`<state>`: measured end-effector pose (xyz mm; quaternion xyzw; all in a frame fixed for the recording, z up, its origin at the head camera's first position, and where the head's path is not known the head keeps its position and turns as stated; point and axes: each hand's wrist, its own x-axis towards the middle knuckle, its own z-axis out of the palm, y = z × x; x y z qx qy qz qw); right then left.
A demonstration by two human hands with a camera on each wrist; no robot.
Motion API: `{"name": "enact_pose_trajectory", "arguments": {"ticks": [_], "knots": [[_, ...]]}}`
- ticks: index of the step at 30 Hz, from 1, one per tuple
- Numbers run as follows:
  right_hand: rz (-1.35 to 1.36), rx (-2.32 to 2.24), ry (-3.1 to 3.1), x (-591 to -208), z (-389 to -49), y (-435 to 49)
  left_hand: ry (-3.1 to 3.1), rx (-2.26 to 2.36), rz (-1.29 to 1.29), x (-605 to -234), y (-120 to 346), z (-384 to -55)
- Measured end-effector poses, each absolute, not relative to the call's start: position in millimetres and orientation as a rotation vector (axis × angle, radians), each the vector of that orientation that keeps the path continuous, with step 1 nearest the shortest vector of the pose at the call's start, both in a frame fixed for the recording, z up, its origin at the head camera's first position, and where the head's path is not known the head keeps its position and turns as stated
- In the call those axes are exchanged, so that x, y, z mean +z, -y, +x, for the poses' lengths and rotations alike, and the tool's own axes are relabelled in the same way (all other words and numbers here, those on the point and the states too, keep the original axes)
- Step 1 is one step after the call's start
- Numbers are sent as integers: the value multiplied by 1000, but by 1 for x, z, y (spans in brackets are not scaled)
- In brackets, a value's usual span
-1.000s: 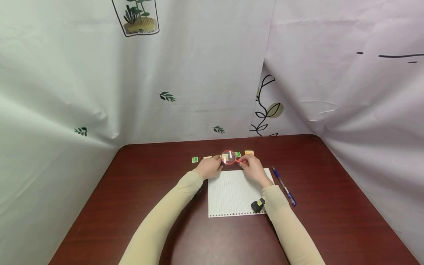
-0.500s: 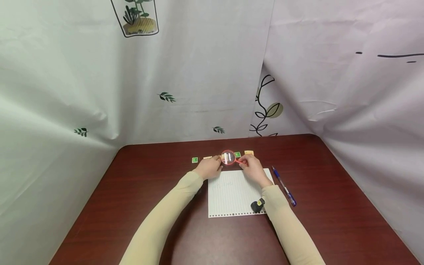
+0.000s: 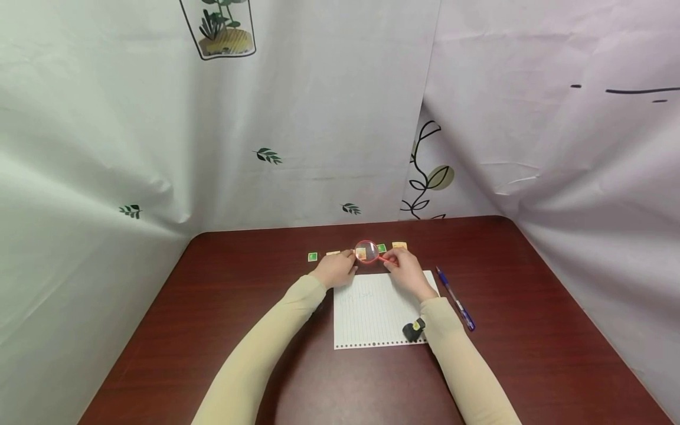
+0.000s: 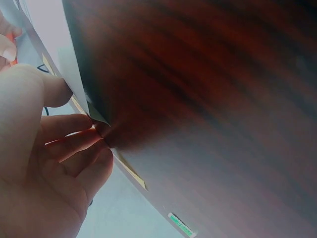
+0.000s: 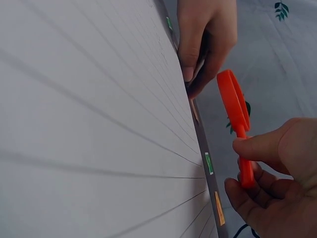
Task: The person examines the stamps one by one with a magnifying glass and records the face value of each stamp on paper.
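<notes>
My right hand (image 3: 408,273) pinches the handle of a red magnifying glass (image 5: 232,101) between thumb and fingers. Its round lens is held above the table's far part, and a cream stamp-like piece (image 3: 361,254) shows through it. My left hand (image 3: 334,271) rests beside the lens, fingertips down on the table at the far edge of a lined sheet of paper (image 3: 372,319). Its fingers are fairly straight in the left wrist view. Faint blue writing marks the sheet's upper left. A cream piece (image 3: 333,252) lies partly behind the left hand.
Small green pieces lie left (image 3: 312,257) of the left hand and right of the lens, and an orange-yellow piece (image 3: 399,245) behind the right hand. A blue pen (image 3: 455,298) lies right of the paper. White printed cloth (image 3: 340,118) hangs behind the table.
Both hands stay in place. The magnifying glass tilts slightly: bright reflections on its lens are mostly gone, and the piece beneath shows more plainly.
</notes>
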<state>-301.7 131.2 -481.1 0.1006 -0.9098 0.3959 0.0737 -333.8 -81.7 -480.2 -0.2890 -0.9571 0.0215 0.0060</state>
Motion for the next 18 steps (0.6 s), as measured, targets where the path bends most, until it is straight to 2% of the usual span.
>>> {"name": "enact_pose_trajectory", "arguments": {"ticks": [18], "knots": [[277,1184,2707,-475,-298,-145,2963,63,-931,-482,83,-332]]}}
